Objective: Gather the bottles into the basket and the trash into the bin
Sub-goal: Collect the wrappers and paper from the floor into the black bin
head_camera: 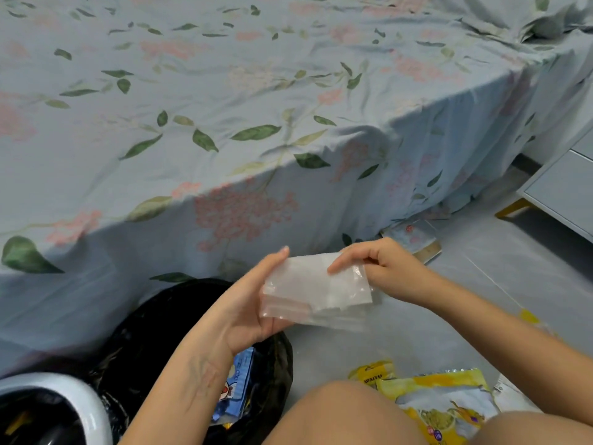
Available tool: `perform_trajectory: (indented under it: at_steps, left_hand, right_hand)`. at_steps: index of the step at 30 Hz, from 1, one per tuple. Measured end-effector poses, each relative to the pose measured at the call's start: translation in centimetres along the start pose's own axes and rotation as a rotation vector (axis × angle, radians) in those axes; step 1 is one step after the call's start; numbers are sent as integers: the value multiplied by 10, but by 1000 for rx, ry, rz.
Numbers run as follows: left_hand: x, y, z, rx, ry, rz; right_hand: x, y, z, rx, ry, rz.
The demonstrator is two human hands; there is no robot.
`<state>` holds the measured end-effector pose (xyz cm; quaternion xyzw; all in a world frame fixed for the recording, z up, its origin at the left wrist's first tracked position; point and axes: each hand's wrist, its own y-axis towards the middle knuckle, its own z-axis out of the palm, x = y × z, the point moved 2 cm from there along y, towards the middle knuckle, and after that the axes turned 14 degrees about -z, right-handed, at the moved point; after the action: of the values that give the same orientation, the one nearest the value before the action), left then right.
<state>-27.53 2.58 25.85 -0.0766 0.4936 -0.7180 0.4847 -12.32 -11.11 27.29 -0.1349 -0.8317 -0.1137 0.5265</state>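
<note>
A bed (224, 91) draped in a pale blue sheet printed with green leaves and pink blossoms is filling most of the view, its edge hanging down to a grey floor (481, 284). A grey drawer unit (564, 187) is standing at the right edge. Beside the bed, at lower left, a bin lined with a black bag (154, 319) is sitting open, with a blue printed wrapper (237, 380) lying inside it. A white-rimmed container (80, 403) is showing at the bottom left corner; what it holds cannot be told. The person's bare knees are rising at the bottom, and yellow snack packets (442, 403) are lying on the floor just beside them. A flat packet (414, 239) is resting on the floor at the foot of the sheet. Above the bin's far rim, the left hand (253, 303) is cradling a clear plastic bag (317, 290) from beneath, fingers curled around its left end. The right hand (382, 268) is pinching the bag's upper right corner, forefinger extended along the top and the other fingers curled.
</note>
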Motion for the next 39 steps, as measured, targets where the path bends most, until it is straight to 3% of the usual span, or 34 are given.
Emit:
perform_trajectory:
  at_steps: [3,8,11,14,19,24,27,31,39]
  left_hand:
    - [-1,8,-2,-111,92,137]
    - [2,7,-10,-128,151,268]
    - [4,3,-18,-132,148,316]
    - [9,-7,-32,-138,122,340]
    - [18,-36,-63,-202,69,403]
    - [24,-66,-126,-609,84,506]
    - [24,-84,-160,-753,107,540]
    - [25,-98,-190,-830,201,521]
    - [27,-81,-198,-792,228,465]
  right_hand:
    - [-3,-1,-1,36,81,37]
    - [-2,4,-1,-47,308,92]
    - [4,9,7,19,350,209]
    - [14,17,18,152,235,216]
    - [34,44,48,236,96,162]
    - [36,89,110,339,-102,35]
    - [25,111,156,458,-130,33]
    - [-6,126,215,690,-171,22]
    - [-105,93,302,970,-830,118]
